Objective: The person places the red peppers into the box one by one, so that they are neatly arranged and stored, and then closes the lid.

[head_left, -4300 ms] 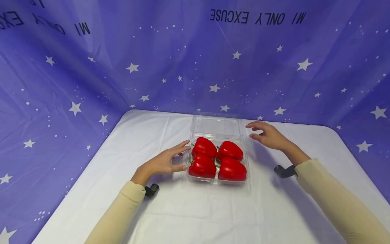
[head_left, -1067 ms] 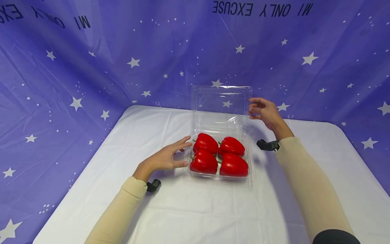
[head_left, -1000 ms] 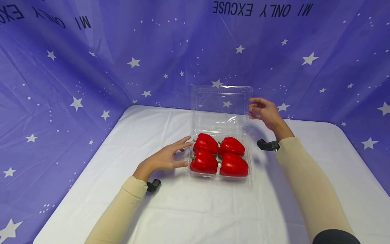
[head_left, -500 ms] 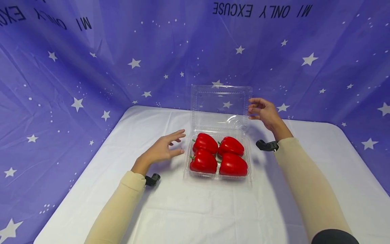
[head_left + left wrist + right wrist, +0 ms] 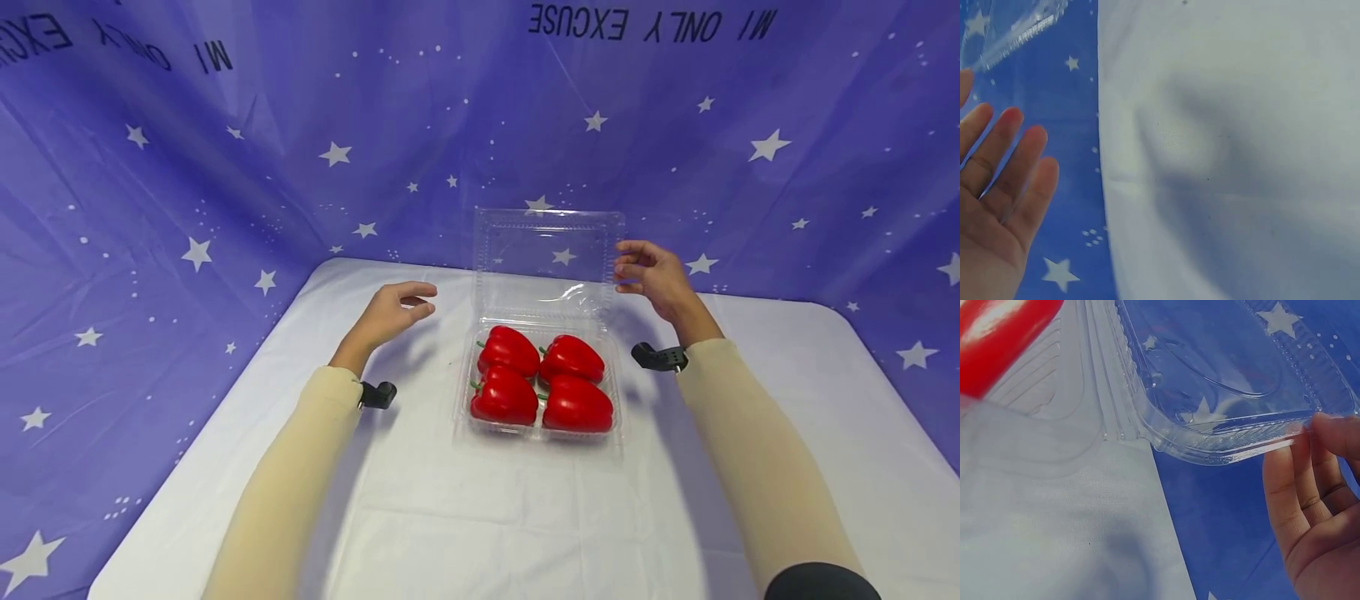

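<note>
A clear plastic clamshell container (image 5: 536, 434) stands in the middle of the table, with several glossy red bell peppers (image 5: 576, 405) in its base, their green stems to the left. Its hinged lid (image 5: 543, 296) is raised almost upright at the back. My right hand (image 5: 654, 279) pinches the lid's right edge between thumb and fingers; the right wrist view shows the lid corner (image 5: 1210, 447) beside the fingertips. To the left of the lid, my left hand (image 5: 384, 315) hovers over the cloth. In the left wrist view its fingers (image 5: 1029, 165) are loosely extended, with nothing in them.
A white cloth (image 5: 480, 533) covers the table. Purple fabric with white stars (image 5: 420, 100) hangs close behind and along the sides. Black wrist cameras (image 5: 378, 395) are strapped under both wrists.
The lid has risen from lying back, with my right hand now at its edge. Over the last second my left hand has left the container's left edge, moving back and leftward. The peppers stay put.
</note>
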A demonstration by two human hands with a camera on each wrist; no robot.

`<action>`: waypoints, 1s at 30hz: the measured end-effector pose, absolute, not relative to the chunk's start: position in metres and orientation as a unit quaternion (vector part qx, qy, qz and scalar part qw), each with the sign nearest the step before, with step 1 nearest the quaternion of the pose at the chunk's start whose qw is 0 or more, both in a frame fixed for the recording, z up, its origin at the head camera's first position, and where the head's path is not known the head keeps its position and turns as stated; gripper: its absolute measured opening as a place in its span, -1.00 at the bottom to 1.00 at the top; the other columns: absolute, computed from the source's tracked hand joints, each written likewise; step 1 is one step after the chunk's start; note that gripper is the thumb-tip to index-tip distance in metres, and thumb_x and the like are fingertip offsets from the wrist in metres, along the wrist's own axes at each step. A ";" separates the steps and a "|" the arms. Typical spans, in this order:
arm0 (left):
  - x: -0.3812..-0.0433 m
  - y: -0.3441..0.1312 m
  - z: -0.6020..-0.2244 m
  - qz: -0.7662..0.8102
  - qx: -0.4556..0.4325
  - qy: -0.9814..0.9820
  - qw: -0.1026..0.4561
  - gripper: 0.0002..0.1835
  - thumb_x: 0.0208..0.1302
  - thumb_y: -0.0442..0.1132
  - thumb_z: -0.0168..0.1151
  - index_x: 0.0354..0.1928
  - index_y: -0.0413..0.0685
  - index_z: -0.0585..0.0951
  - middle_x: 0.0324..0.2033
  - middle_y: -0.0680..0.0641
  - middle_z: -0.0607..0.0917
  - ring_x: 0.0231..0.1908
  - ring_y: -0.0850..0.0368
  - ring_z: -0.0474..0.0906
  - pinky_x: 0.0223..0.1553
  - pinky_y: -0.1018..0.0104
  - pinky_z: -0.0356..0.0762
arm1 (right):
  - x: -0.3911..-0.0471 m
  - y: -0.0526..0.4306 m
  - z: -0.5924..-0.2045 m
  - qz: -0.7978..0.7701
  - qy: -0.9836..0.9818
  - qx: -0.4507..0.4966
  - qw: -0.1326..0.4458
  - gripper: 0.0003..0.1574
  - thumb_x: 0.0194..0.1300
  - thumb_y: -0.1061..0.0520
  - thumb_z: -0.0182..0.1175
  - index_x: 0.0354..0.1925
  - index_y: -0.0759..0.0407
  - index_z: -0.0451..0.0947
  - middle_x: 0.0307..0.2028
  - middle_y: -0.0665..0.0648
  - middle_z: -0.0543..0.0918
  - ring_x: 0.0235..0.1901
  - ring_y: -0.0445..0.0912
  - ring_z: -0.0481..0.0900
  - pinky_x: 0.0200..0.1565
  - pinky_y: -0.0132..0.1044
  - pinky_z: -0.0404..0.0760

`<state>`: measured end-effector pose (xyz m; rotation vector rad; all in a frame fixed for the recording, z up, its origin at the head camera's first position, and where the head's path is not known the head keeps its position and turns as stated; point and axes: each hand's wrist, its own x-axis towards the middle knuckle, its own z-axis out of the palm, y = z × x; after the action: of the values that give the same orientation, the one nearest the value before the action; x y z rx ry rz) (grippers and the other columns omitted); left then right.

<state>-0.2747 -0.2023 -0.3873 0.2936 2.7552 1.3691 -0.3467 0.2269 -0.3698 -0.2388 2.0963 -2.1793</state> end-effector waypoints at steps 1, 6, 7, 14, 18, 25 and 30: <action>-0.279 -0.202 -0.388 0.451 0.088 0.887 0.029 -0.58 0.37 -0.21 0.21 0.25 -0.09 0.56 0.25 -0.17 0.60 0.22 -0.12 0.55 0.22 -0.01 0.54 | -0.347 0.227 -0.371 -0.716 0.692 -0.075 0.051 -0.64 0.32 0.45 0.15 -0.06 0.06 0.55 -0.37 -0.07 0.62 -0.42 -0.20 0.65 -0.36 -0.37 0.71; -0.292 -0.203 -0.399 0.509 0.037 0.860 0.018 -0.59 0.38 -0.27 0.20 0.24 -0.13 0.55 0.22 -0.18 0.62 0.20 -0.12 0.55 0.21 0.03 0.55 | -0.346 0.228 -0.373 -0.721 0.686 -0.079 0.048 -0.60 0.33 0.46 0.12 0.11 0.29 0.45 -0.37 -0.06 0.62 -0.40 -0.20 0.65 -0.35 -0.37 0.71; -0.294 -0.204 -0.403 0.519 0.026 0.854 0.011 -0.59 0.37 -0.28 0.20 0.24 -0.14 0.55 0.21 -0.19 0.62 0.18 -0.13 0.56 0.20 0.05 0.56 | -0.346 0.228 -0.374 -0.726 0.680 -0.083 0.050 -0.61 0.33 0.46 0.12 0.10 0.28 0.46 -0.36 -0.05 0.62 -0.40 -0.19 0.65 -0.35 -0.36 0.71; -0.300 -0.197 -0.419 0.583 -0.012 0.812 0.000 -0.58 0.36 -0.34 0.18 0.24 -0.25 0.53 0.19 -0.28 0.62 0.13 -0.19 0.61 0.19 0.00 0.59 | -0.342 0.228 -0.373 -0.734 0.670 -0.099 0.058 -0.60 0.32 0.47 0.12 -0.10 -0.01 0.57 -0.35 -0.04 0.62 -0.40 -0.20 0.67 -0.34 -0.37 0.72; -0.309 -0.185 -0.416 0.616 -0.007 0.788 0.011 -0.57 0.37 -0.37 0.14 0.26 -0.27 0.51 0.22 -0.33 0.58 0.16 -0.25 0.58 0.21 -0.04 0.57 | -0.341 0.230 -0.371 -0.739 0.664 -0.100 0.054 -0.62 0.32 0.48 0.12 -0.06 0.07 0.56 -0.34 -0.04 0.62 -0.39 -0.20 0.67 -0.34 -0.37 0.72; -0.321 -0.160 -0.394 0.657 -0.004 0.752 0.047 -0.55 0.43 -0.33 0.11 0.33 -0.25 0.44 0.28 -0.34 0.52 0.21 -0.27 0.53 0.26 -0.02 0.53 | -0.341 0.229 -0.370 -0.742 0.661 -0.103 0.042 -0.59 0.32 0.48 0.11 0.11 0.29 0.46 -0.32 -0.03 0.61 -0.38 -0.20 0.64 -0.34 -0.37 0.72; -0.323 -0.138 -0.376 0.662 0.034 0.748 0.042 -0.48 0.44 -0.34 0.10 0.40 -0.23 0.35 0.31 -0.28 0.49 0.26 -0.24 0.50 0.26 -0.02 0.53 | -0.341 0.225 -0.369 -0.725 0.681 -0.103 0.027 -0.62 0.31 0.48 0.11 0.02 0.18 0.53 -0.32 -0.04 0.58 -0.36 -0.23 0.62 -0.33 -0.36 0.72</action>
<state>-0.3229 -0.1379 -0.3763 0.1044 2.2873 2.0258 -0.3407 0.2249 -0.3695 -0.3176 2.1024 -2.2395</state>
